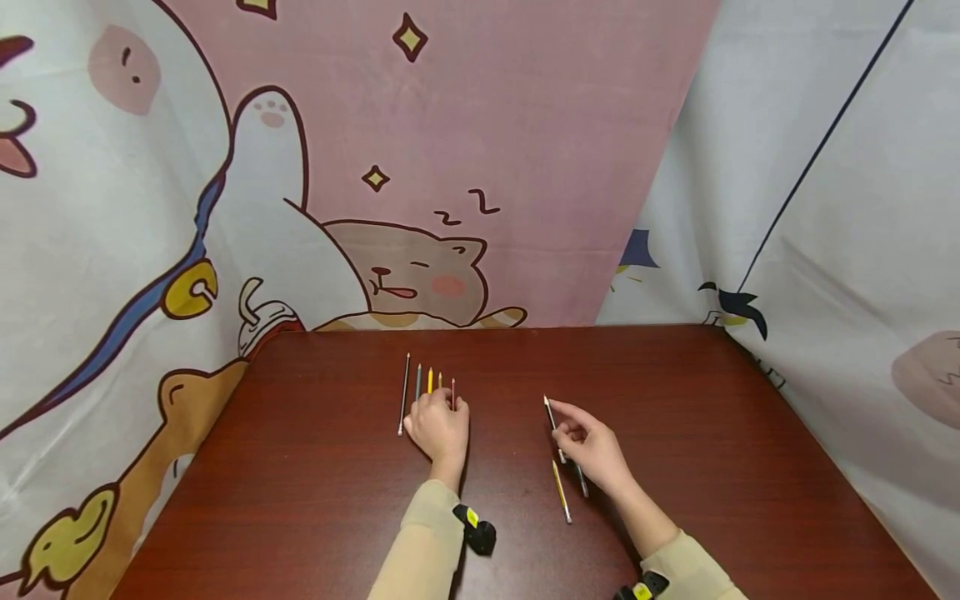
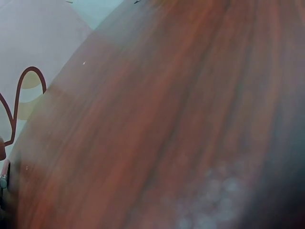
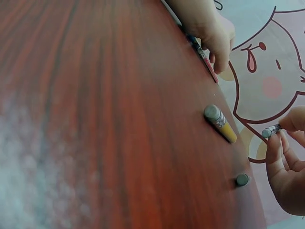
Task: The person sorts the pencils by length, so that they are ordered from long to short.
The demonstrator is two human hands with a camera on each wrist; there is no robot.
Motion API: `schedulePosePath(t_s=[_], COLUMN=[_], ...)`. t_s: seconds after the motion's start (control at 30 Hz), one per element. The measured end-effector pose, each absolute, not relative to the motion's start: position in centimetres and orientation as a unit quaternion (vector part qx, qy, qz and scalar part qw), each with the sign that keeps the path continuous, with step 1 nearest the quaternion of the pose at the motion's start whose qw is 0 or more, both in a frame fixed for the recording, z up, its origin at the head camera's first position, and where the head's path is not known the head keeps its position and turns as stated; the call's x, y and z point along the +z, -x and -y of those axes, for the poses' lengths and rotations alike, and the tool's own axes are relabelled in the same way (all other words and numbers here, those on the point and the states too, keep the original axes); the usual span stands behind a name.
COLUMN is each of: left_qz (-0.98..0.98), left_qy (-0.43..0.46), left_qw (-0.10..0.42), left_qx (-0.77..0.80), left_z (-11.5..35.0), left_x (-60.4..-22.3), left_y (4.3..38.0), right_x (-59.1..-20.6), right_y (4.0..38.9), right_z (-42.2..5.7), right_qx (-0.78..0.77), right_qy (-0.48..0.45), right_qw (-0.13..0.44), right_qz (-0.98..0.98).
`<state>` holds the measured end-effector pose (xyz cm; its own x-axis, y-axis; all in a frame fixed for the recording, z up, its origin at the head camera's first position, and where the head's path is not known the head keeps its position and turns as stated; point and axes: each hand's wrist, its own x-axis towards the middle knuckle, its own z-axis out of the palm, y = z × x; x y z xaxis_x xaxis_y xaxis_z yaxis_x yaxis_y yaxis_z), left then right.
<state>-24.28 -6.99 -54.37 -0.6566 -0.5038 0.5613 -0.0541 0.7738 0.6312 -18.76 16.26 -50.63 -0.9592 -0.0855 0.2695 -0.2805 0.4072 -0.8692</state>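
My left hand (image 1: 441,429) reaches over a row of pencils, thumb and index finger on either side of a reddish pencil (image 1: 453,387); it seems to pinch it on the table. Left of that lie a dark pencil (image 1: 404,396), a blue-green pencil (image 1: 418,382), a yellow pencil (image 1: 431,380) and a thinner yellowish one (image 1: 440,380), partly hidden by the hand. Between thumb and fingers, my right hand (image 1: 596,450) pinches a black pencil (image 1: 551,414), its eraser end (image 3: 269,131) showing in the right wrist view. Below it lie another yellow pencil (image 1: 561,492) and a dark pencil (image 1: 582,482).
The pencils are on a reddish-brown wooden table (image 1: 315,500). Cartoon-printed cloth (image 1: 555,167) hangs behind and along the sides. Black wrist cameras (image 1: 480,536) are strapped over the sleeves. In the left wrist view mostly table surface (image 2: 157,119) shows.
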Motion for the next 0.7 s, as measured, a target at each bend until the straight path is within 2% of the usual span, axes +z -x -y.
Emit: schedulePosePath(t_s=[0.13, 0.47, 0.7], left_qz=[0.866, 0.862, 0.852], left_qy=[-0.161, -0.132, -0.101], left_qw=[0.369, 0.379, 0.368], left_qx=[-0.298, -0.311, -0.359], left_z=[6.9, 7.5, 8.8], left_x=[-54.3, -54.3, -54.0], left_y=[24.1, 23.7, 23.3], right_x=[-50.5, -50.6, -50.5], right_y=[18.8, 18.8, 19.1], right_z=[-16.2, -15.9, -15.3], right_qx=[0.531, 0.543, 0.536], right_qy=[-0.109, -0.116, -0.108], right_qw=[0.088, 0.091, 0.073], right_qz=[0.836, 0.827, 0.834])
